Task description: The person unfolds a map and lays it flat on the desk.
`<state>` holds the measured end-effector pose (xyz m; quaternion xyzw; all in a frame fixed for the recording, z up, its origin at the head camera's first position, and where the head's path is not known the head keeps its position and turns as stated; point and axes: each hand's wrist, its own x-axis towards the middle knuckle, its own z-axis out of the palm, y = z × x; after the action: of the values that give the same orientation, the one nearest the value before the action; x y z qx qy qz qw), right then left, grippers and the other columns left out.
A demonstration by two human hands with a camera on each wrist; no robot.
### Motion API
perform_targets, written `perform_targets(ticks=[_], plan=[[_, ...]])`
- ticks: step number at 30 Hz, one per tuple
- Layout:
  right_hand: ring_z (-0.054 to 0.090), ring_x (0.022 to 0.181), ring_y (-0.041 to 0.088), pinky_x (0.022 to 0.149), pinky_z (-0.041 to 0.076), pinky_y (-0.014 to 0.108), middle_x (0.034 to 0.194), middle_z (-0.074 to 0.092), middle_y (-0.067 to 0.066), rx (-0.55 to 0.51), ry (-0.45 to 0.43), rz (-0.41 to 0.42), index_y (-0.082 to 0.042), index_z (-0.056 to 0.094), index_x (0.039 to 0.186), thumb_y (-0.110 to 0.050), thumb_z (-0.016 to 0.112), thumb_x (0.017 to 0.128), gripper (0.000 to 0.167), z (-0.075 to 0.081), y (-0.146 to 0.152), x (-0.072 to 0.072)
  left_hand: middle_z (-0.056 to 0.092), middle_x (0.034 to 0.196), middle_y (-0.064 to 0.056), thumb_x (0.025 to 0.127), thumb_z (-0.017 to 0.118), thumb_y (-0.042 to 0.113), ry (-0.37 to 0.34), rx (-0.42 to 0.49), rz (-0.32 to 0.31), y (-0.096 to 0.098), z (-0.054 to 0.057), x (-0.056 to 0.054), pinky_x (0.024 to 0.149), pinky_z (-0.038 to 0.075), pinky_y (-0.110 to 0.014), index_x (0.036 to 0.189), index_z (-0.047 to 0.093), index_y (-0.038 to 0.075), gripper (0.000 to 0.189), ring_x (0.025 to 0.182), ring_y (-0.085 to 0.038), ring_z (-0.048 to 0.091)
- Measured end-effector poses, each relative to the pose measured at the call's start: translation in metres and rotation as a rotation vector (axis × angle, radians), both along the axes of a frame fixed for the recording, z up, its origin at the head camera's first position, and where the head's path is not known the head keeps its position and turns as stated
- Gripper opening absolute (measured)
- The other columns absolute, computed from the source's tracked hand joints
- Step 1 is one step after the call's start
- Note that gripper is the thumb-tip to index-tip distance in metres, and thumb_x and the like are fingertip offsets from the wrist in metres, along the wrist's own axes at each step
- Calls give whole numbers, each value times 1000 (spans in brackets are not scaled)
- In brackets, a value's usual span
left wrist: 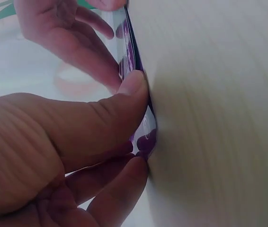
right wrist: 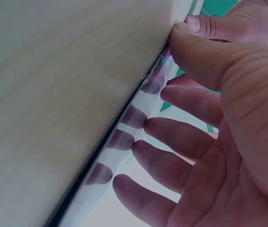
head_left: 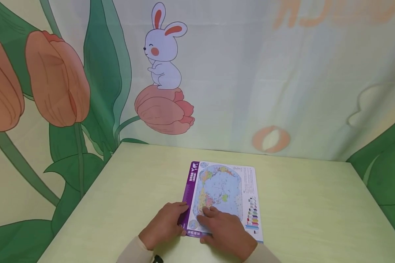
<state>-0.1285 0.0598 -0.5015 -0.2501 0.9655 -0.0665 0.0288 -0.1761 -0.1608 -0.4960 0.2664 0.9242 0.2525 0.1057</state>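
Note:
A glossy world map [head_left: 220, 184] with a purple left border lies flat on the table. My left hand [head_left: 164, 223] is at its near left corner, the thumb [left wrist: 133, 84] against the near edge and the fingers round the left side, so the corner sits in its grip. Over the near part of the map is my right hand [head_left: 229, 231]. In the right wrist view its fingers [right wrist: 165, 163] are spread and loosely extended, their tips at or just above the shiny surface, which mirrors them. Its thumb [right wrist: 202, 56] is by the near edge, close to the left thumb.
The pale wood-grain table [head_left: 316, 204] extends on both sides of the map. Behind it hangs a printed cloth [head_left: 224, 80] with a rabbit and tulips. A small dark object [head_left: 157, 259] shows at the left sleeve.

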Motion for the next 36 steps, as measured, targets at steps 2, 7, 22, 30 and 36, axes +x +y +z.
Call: perform_targets(ticks=[2,7,22,30,36], plan=[[61,140,27,85,64,50,155,60,1,6,8,6,-30,63,145,-53,77,92,60,0,-3,-1,65,145,-21,74,95,9,18,15,-10,-1,0,0,113,49,-55,141,63,-5,76,128,-42,63],[62,138,27,77,65,48,154,61,1,27,43,28,-30,64,142,-51,77,92,56,-1,-7,-1,70,133,-20,72,96,9,38,22,-12,-3,-1,0,106,54,-51,141,64,-5,77,116,-34,67],[63,138,27,74,65,49,152,62,-2,94,31,45,-32,65,138,-49,76,95,48,5,-13,-3,66,117,-9,76,95,13,3,7,10,-4,2,-3,87,56,-36,140,65,-3,73,94,-15,56],[65,135,29,81,66,49,151,63,-2,153,30,67,-29,67,133,-45,70,100,37,9,-15,3,66,116,-9,76,95,12,3,19,1,-4,-1,-4,86,55,-34,139,66,-3,71,93,-15,55],[68,130,28,85,66,46,148,66,-2,178,51,112,-24,66,138,-41,66,104,38,10,-14,7,66,115,-9,74,96,13,11,20,-9,-6,-1,-4,89,55,-37,137,67,-4,71,94,-15,56]])
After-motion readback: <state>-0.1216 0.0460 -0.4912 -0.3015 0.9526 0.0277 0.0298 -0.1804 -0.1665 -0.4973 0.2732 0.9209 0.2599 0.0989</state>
